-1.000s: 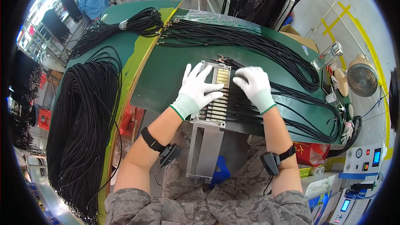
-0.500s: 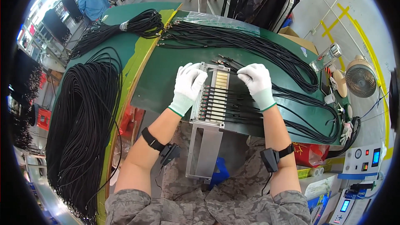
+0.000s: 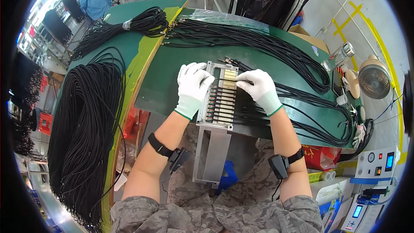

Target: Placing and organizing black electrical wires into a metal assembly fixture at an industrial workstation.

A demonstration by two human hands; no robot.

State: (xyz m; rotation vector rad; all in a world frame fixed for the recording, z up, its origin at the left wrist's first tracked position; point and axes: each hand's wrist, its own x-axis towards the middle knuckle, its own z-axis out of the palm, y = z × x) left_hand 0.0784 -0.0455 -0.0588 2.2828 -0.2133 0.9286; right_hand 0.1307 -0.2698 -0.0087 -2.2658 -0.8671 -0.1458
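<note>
Cables (image 3: pixel 302 64), black, fan out right of the R hand (image 3: pixel 258 87) across the green bench (image 3: pixel 172 73). Metal fixture (image 3: pixel 221 99) sits between both hands, its lower end overhanging the bench's near edge. L hand (image 3: pixel 194 87) lies flat w/ fingers together, steadying the fixture's left rail. R hand's fingers are closed on a cable end at the top slot. Looks like seating ends; next needs an empty slot. Room's tight right, open left.
</note>
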